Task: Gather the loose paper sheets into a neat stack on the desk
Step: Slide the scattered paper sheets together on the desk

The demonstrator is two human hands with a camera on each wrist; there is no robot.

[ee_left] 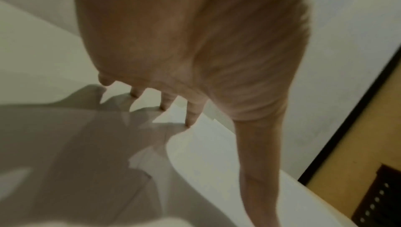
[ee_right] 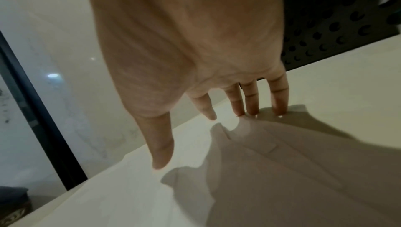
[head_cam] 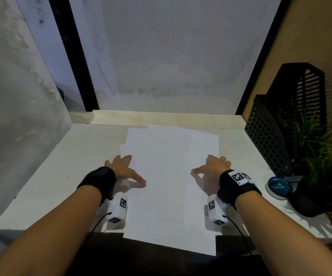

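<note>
Several white paper sheets [head_cam: 169, 176] lie overlapped and skewed in the middle of the pale desk [head_cam: 61, 166], their near edge hanging over the desk's front. My left hand [head_cam: 124, 170] rests at the pile's left edge, fingers straight and spread, thumb on the paper. My right hand [head_cam: 212, 166] rests at the right edge, thumb stretched inward. In the left wrist view the left hand's fingertips [ee_left: 188, 122] touch the paper [ee_left: 206, 162]. In the right wrist view the right hand's fingertips [ee_right: 251, 110] touch the sheets [ee_right: 152, 196], with the thumb just above them. Neither hand grips anything.
A black perforated file holder [head_cam: 270, 140] stands at the desk's right, with a green plant [head_cam: 324, 160] in front of it. A round blue object [head_cam: 278, 187] lies near my right wrist. White wall panels close the back and left.
</note>
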